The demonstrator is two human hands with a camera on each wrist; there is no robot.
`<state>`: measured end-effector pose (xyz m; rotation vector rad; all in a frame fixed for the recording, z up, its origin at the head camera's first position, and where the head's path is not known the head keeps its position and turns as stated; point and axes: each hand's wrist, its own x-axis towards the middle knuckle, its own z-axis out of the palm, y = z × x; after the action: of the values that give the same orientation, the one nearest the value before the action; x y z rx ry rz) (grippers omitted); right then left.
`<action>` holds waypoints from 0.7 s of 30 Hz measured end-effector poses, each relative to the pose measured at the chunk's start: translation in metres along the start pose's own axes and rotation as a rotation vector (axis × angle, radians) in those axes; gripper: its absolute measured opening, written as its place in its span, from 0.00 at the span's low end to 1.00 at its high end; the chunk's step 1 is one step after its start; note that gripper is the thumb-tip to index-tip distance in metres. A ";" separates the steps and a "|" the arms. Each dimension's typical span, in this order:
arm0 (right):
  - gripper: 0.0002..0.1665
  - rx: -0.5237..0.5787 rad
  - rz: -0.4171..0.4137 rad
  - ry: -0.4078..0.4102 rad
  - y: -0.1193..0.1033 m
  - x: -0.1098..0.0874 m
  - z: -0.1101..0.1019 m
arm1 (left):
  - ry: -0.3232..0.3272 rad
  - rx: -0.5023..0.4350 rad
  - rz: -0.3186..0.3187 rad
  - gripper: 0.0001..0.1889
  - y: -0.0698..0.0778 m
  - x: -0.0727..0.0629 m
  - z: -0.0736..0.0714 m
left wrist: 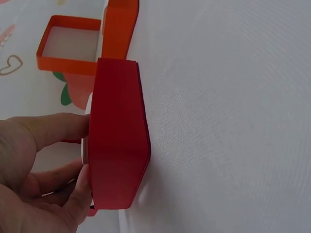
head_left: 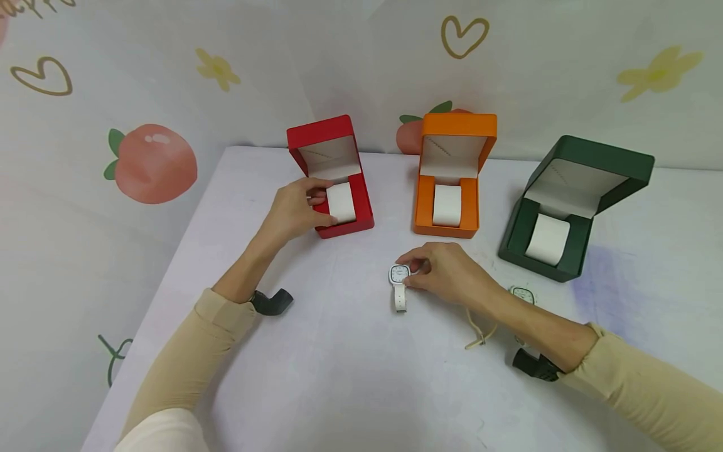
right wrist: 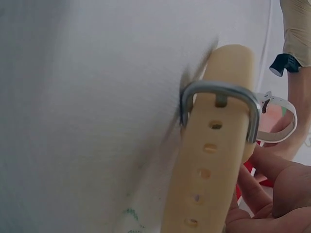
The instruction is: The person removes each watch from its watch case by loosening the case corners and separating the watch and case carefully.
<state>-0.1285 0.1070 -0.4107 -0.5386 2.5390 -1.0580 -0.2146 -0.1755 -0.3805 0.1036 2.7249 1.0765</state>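
My left hand [head_left: 296, 210] reaches into the open red watch box [head_left: 364, 207], fingers and thumb pinching the white watch cushion [head_left: 341, 202] at its ends. In the left wrist view the red box's wall [left wrist: 119, 141] hides most of that cushion. Over the middle of the table, my right hand [head_left: 449, 270] pinches a white wristwatch [head_left: 399, 274] by its case side, its strap pointing toward me. A cream strap with a buckle [right wrist: 209, 160] looms in front of the right wrist camera. Another watch [head_left: 522, 294] lies partly hidden beneath my right forearm.
An open orange watch box [head_left: 473, 213] and an open green watch box [head_left: 582, 248], each with a white cushion inside, stand along the back. Behind them rises a wall [head_left: 350, 56] printed with peaches, hearts and flowers. The white table [head_left: 339, 351] spreads out in front.
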 end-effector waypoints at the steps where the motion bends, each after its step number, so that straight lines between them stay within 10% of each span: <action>1: 0.17 0.003 -0.001 -0.001 0.000 0.000 0.000 | 0.001 0.003 -0.006 0.33 0.000 0.000 0.000; 21: 0.17 0.008 0.016 -0.016 0.001 0.002 -0.001 | 0.018 -0.008 -0.028 0.32 0.002 0.001 0.000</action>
<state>-0.1306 0.1073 -0.4110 -0.5216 2.5200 -1.0535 -0.2154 -0.1745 -0.3791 0.0542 2.7289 1.0854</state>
